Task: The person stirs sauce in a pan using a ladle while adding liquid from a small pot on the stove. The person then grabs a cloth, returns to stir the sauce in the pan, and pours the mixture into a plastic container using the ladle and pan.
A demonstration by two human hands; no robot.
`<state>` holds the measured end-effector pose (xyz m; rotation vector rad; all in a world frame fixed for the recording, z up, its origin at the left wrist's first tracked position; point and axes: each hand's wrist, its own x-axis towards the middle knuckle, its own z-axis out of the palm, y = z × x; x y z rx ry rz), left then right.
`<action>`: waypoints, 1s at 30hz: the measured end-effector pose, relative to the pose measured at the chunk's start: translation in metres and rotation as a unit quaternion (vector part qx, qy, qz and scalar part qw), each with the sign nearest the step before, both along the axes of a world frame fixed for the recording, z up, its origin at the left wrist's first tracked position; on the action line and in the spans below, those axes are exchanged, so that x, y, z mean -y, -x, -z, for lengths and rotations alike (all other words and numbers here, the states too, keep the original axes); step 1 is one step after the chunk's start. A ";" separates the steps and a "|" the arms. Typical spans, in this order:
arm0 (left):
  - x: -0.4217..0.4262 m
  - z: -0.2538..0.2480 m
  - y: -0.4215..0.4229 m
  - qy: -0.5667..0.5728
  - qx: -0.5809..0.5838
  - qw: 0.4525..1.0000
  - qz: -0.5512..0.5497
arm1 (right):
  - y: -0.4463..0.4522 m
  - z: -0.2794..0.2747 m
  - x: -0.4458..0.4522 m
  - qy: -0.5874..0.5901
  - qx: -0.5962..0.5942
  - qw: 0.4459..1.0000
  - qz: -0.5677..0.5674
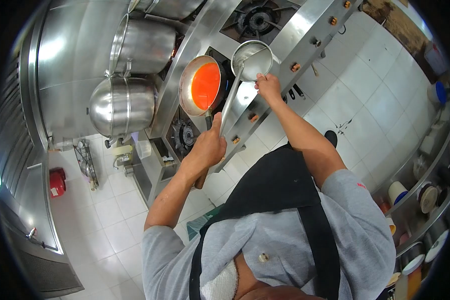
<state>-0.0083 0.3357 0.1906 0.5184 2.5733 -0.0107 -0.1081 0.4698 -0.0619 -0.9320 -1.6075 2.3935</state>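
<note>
My left hand (208, 146) is closed around a long-handled metal ladle (230, 104), with a brown handle end showing below the fist. The ladle's far end reaches over the rim of a round metal bowl (257, 66), where its head is hard to make out. My right hand (269, 88) grips the bowl's near right edge. Just left of the bowl, a frying pan (185, 86) rests tilted over the stove, holding bright orange-red liquid (205, 86). The pan's dark handle points toward my left fist; whether the fist also touches it is hidden.
A gas burner (258, 20) lies beyond the bowl, another burner (183, 136) left of my left hand. Large steel pots (144, 44) line the stove's far left side. Control knobs (295, 66) run along the front edge. Shelving with containers (427, 197) stands at right.
</note>
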 end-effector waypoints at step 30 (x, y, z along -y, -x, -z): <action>0.019 0.002 -0.007 -0.031 -0.079 0.996 -0.028 | 0.008 0.013 0.003 -0.012 -0.001 0.999 -0.041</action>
